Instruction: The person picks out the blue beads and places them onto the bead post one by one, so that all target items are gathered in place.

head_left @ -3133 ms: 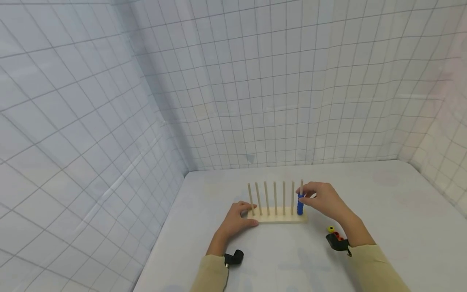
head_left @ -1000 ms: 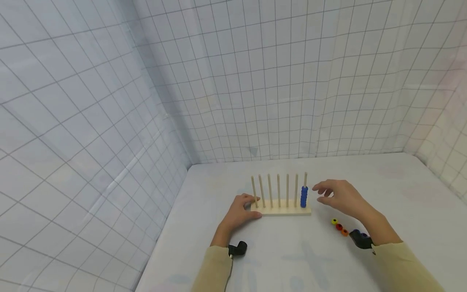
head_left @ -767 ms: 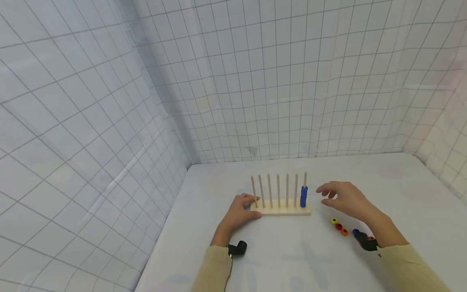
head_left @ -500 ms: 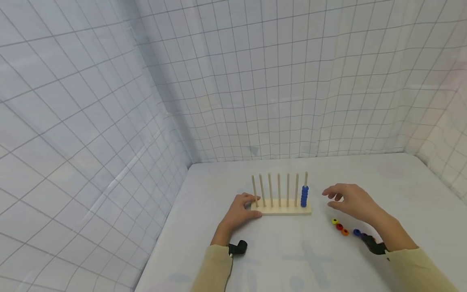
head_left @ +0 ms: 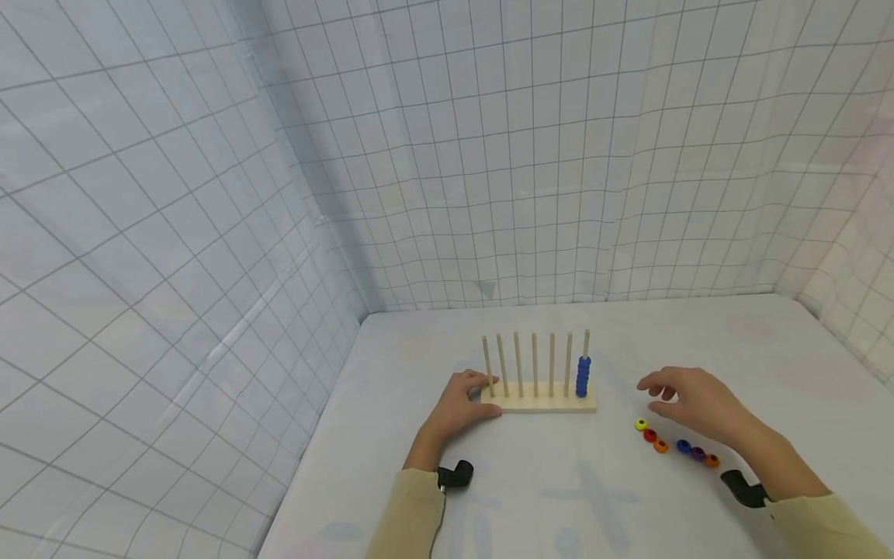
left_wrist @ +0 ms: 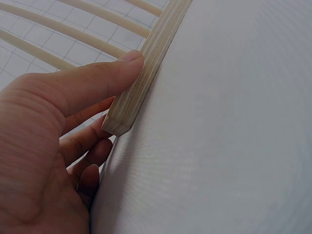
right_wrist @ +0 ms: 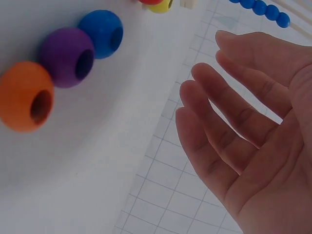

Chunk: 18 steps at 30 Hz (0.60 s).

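My left hand [head_left: 457, 404] grips the left end of a pale wooden base [head_left: 541, 404] that carries a row of upright pegs. In the left wrist view the thumb presses the base's layered edge [left_wrist: 141, 78], with the other fingers behind its end. A stack of blue beads [head_left: 583, 378] fills the lower part of the rightmost peg; the other pegs are bare. Right of the rack, my right hand [head_left: 698, 404] hovers with loosely bent fingers and nothing between them. Closest to it lie loose beads: yellow [head_left: 640, 425], red [head_left: 650, 435], orange [head_left: 661, 446], blue [right_wrist: 101, 34], purple [right_wrist: 67, 57] and another orange [right_wrist: 26, 96].
The white table [head_left: 517, 497] runs back to a grid-patterned curtain [head_left: 503, 194], which also rises along the left and right sides. Black wrist cameras [head_left: 457, 474] sit on both wrists. The loose beads form two short rows in front of the right hand.
My right hand has let go of the blue bead stack and moved right and toward me, uncovering the loose blue, purple and orange beads. The left hand keeps its grip on the base.
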Each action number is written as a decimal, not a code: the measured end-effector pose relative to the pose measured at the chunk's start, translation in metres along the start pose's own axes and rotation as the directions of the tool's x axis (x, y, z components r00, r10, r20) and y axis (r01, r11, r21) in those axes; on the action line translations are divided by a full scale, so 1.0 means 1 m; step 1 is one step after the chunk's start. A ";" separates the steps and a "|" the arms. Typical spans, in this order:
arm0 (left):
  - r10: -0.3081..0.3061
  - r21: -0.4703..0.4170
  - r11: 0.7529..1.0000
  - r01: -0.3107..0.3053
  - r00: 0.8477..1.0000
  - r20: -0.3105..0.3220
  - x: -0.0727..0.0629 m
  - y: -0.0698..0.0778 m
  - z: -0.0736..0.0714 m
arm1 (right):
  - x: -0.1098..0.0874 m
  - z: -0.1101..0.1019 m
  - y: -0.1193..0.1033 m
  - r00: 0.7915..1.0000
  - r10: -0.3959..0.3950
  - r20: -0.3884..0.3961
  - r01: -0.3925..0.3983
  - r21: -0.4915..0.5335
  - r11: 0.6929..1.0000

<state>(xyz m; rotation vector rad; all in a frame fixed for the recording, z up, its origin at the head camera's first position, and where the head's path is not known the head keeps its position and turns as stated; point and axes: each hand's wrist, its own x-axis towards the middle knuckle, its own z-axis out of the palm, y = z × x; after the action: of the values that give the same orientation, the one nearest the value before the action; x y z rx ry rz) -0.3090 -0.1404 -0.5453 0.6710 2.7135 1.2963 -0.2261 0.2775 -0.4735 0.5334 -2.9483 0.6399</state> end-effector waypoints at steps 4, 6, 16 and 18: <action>0.002 -0.007 1.000 -0.002 1.000 -0.003 0.000 -0.001 0.001 | -0.006 0.004 0.004 0.999 0.037 0.029 -0.037 0.000 0.999; 0.001 -0.011 1.000 -0.001 1.000 -0.002 -0.001 -0.001 0.001 | -0.009 0.005 0.006 0.998 0.054 0.040 -0.054 -0.004 0.999; 0.004 -0.012 1.000 -0.004 1.000 -0.001 -0.001 0.001 0.000 | -0.025 0.008 0.015 0.996 0.074 0.041 -0.074 0.013 0.997; 0.003 -0.020 1.000 -0.003 1.000 -0.002 -0.001 0.001 0.000 | -0.027 0.007 0.017 0.996 0.083 0.046 -0.084 0.018 0.996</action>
<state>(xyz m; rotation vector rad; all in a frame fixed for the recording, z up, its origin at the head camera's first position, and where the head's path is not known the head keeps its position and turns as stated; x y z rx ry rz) -0.3076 -0.1404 -0.5448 0.6722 2.6989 1.3231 -0.2069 0.2980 -0.4907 0.4337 -3.0230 0.6756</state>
